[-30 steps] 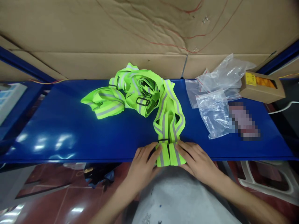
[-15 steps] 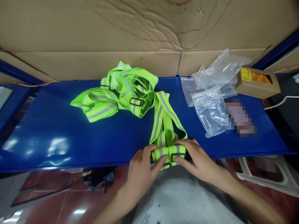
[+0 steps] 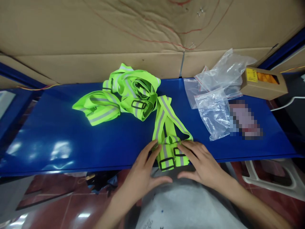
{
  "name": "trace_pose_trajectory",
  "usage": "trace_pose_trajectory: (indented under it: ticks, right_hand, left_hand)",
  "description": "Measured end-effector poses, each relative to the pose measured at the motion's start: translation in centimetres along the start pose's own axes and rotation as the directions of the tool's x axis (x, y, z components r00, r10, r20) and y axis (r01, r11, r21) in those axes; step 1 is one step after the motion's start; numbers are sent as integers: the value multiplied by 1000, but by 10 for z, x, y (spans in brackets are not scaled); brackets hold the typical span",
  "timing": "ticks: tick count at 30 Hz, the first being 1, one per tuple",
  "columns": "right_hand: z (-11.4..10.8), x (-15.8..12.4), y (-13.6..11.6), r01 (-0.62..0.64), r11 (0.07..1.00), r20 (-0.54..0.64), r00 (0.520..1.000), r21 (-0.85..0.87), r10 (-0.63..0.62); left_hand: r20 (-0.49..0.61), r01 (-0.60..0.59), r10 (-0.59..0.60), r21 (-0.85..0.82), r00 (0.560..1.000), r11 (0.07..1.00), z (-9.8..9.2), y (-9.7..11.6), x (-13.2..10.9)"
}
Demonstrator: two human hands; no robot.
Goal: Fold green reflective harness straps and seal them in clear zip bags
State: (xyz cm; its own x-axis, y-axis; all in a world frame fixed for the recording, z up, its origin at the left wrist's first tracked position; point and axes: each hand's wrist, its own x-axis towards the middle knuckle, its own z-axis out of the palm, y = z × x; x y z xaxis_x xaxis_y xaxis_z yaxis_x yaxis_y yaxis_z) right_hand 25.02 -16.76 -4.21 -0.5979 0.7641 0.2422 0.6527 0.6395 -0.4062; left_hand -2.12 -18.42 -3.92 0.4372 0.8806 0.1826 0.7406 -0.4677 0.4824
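A neon-green reflective strap vest (image 3: 166, 127) with grey stripes and black buckles lies on the blue table (image 3: 59, 140), its folded end at the near edge. My left hand (image 3: 145, 171) rests with its fingers spread flat against the left side of that folded end. On the fold's right side lies my right hand (image 3: 202, 162), fingers stretched out and pressing. Neither hand grips the strap. A tangled pile of more green reflective straps (image 3: 119, 95) sits further back on the left.
Several clear plastic bags (image 3: 214, 105) lie at the right of the table, beside a blurred pinkish item (image 3: 245, 122). A brown cardboard box (image 3: 263, 82) stands at the far right. Cardboard sheets (image 3: 143, 38) form the back wall. A white plastic chair (image 3: 274, 181) is below right.
The strap's near end has been folded over toward the pile. Both hands went from pinching the fold half a second ago to lying flat beside it.
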Motion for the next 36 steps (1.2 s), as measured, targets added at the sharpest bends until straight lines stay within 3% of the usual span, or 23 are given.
trace_pose_trajectory:
  ticks: [3,7,13,20,25,29,36]
  right_hand:
    - [-5,-1,2,56,997,1,998,-49,-56]
    - [-13,5,3,53,997,6,999,62,-53]
    - [-13,19,6,-56,957,-11,998,286,62]
    - [-10,33,2,-244,888,42,968,390,248]
    - [2,40,0,-250,931,-109,952,267,287]
    - [5,42,0,-247,947,-137,951,206,278]
    - [-2,12,3,-53,999,49,997,-1,53]
  left_hand:
    - [41,-66,63,74,997,995,-2,-3,-6]
    - [-20,-132,133,46,991,990,-3,-1,-3]
    - [-293,37,-32,13,956,999,10,7,3]
    - [-331,174,-179,-43,927,984,19,10,13]
    - [-360,260,-299,-154,884,953,28,16,21]
    - [-364,173,-197,-98,911,980,27,16,24]
    - [-171,-59,54,-25,984,998,17,3,-4]
